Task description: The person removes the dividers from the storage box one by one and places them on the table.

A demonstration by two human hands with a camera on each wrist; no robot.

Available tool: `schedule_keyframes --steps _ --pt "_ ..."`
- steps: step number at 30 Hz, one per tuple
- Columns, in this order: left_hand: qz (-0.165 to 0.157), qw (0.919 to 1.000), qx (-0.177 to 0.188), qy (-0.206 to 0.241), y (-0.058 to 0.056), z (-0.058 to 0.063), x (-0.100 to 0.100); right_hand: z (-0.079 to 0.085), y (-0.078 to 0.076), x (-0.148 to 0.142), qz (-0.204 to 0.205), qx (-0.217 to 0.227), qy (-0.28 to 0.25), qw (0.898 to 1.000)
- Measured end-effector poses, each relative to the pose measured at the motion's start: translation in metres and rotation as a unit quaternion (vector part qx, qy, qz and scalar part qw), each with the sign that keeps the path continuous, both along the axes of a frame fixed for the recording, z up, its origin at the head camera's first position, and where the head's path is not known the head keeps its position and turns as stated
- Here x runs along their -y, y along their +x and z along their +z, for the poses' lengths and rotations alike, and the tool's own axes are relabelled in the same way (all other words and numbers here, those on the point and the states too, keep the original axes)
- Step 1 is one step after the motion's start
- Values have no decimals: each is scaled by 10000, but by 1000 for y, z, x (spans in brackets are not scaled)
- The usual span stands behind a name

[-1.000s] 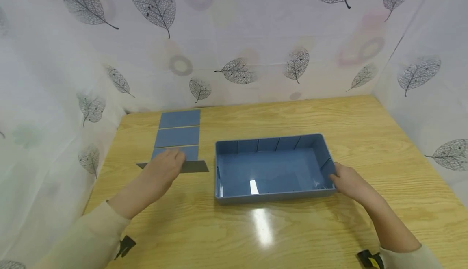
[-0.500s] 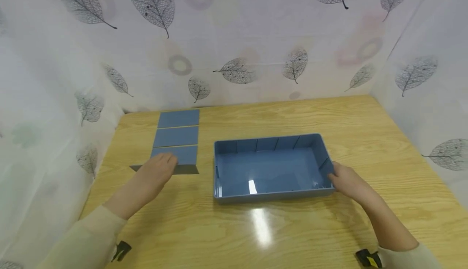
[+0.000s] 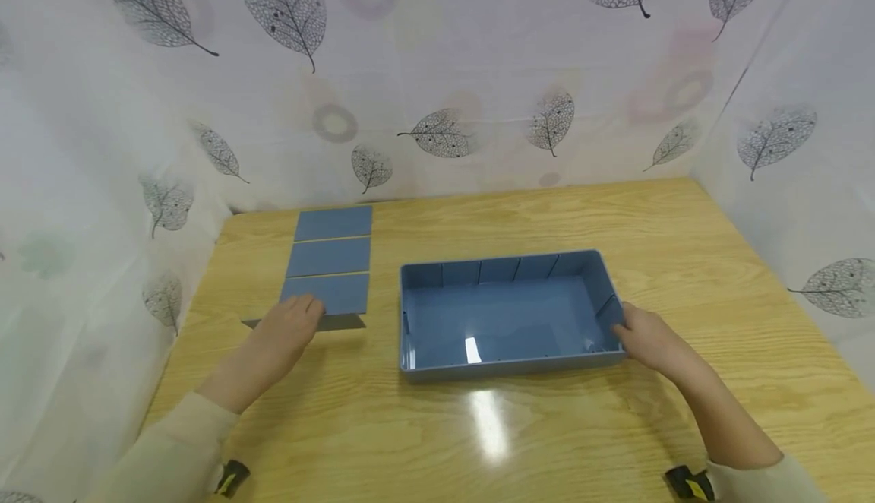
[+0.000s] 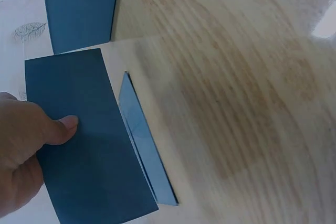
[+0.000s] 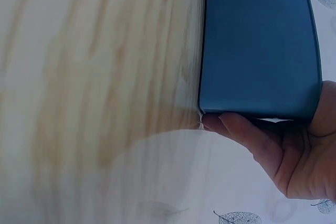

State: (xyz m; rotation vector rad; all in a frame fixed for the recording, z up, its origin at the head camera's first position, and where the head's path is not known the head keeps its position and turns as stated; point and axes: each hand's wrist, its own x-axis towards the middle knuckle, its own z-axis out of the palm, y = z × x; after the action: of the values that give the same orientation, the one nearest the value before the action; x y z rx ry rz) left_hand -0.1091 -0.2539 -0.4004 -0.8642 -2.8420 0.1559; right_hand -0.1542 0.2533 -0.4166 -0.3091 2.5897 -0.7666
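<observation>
My left hand pinches a thin blue-grey rectangular panel by its long upper edge, with the thumb on its near face. That panel stands steeply, just in front of three similar flat panels: a near one, a middle one and a far one. Part of a flat panel shows below the held one in the left wrist view. A shallow open blue-grey box sits to the right, its inner walls marked by thin vertical lines. My right hand grips its right end, thumb over the rim.
The wood-grain table carries the box and panels. A white curtain with a leaf print hangs behind and along both sides. Light glares off the tabletop in front of the box.
My left hand has shifted left and slightly nearer with the panel, uncovering more of the nearest flat panel. The right hand and the box stay in place.
</observation>
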Motion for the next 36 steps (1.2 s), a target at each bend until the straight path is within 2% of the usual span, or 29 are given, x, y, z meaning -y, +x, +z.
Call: schedule_keyframes --steps 8,15,19,23,30,33,36 --pt "168 9996 -165 157 3 -16 1 -1 0 1 -10 21 -13 10000" --pt "304 9994 -131 43 4 -19 2 -1 0 2 -9 -40 6 10000" --pt "222 9996 -130 103 6 -23 3 -2 0 1 -27 -76 -13 10000" --pt "198 9997 -105 -35 8 -25 2 -3 1 0 -44 -49 -16 10000" --pt "430 9984 198 -313 17 -27 -2 -3 1 0 -43 -56 10 10000" --pt "564 9974 347 -277 21 -28 -5 -3 0 0 -20 -114 61 9999" --pt "748 9949 654 -186 24 -28 -7 -3 0 0 -19 -105 62 9999"
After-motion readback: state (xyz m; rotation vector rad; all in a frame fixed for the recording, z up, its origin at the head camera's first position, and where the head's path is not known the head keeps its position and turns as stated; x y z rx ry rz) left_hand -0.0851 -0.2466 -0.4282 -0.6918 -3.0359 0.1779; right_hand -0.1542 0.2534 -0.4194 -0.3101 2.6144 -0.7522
